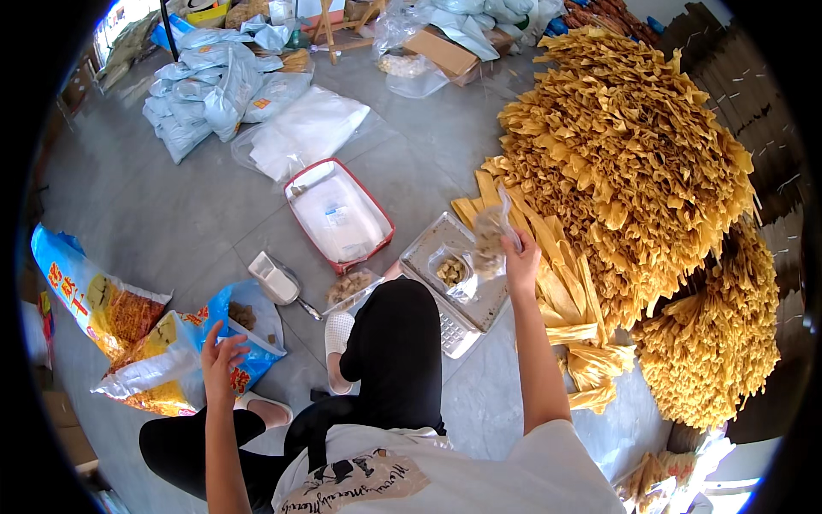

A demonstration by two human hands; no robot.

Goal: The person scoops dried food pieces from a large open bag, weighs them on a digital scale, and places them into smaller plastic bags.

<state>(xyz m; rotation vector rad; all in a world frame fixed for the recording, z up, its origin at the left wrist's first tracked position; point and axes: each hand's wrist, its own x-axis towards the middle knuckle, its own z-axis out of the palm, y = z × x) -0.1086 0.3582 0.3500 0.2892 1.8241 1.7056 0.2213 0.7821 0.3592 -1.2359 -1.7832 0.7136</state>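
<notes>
My right hand (523, 257) pinches the top of a clear plastic bag (489, 247) with light brown pieces in it. That bag hangs over the right side of a digital scale (420, 257). An open clear bag of brown chunks (451, 271) stands on the scale's metal pan. My left hand (221, 356) is raised, fingers apart and holding nothing, near an open blue printed sack (266, 344) with brown chunks inside. A metal scoop (273, 279) lies on the floor beyond the sack. Beside my knee rests another clear bag of pieces (350, 289).
A red-rimmed tray (392, 225) holds flat clear bags. Large piles of yellow dried sheets (629, 160) rise on the right, with long strips (552, 276) beside the scale. More printed sacks (109, 302) lie left. Stuffed pale blue bags (212, 90) and a cardboard box (443, 51) stand farther back.
</notes>
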